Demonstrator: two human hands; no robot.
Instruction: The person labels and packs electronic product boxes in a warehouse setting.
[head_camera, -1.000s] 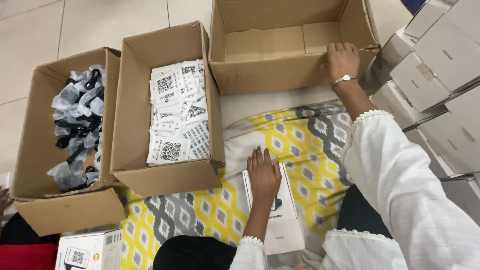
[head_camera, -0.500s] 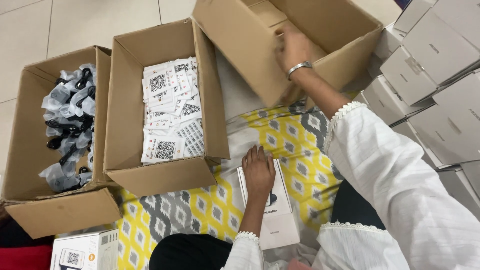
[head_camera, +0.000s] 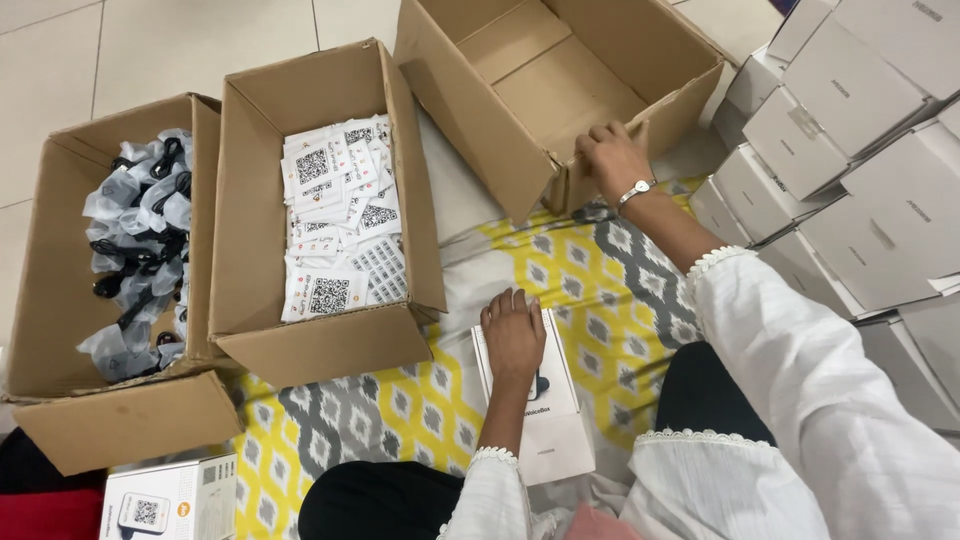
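Currently right hand (head_camera: 612, 160) grips near wall of empty carton (head_camera: 560, 90), fingers curled over edge; carton sits tilted at top centre. Left hand (head_camera: 513, 335) lies flat, open, on white box (head_camera: 545, 420) on patterned cloth (head_camera: 420, 400). Three cartons total: middle carton (head_camera: 320, 340) holds white leaflets (head_camera: 340, 215), left carton (head_camera: 110, 420) holds bagged black parts (head_camera: 135, 250). White box stack (head_camera: 850, 130) at right, cut off by frame. Another box (head_camera: 170, 498) bottom left, partly cropped.
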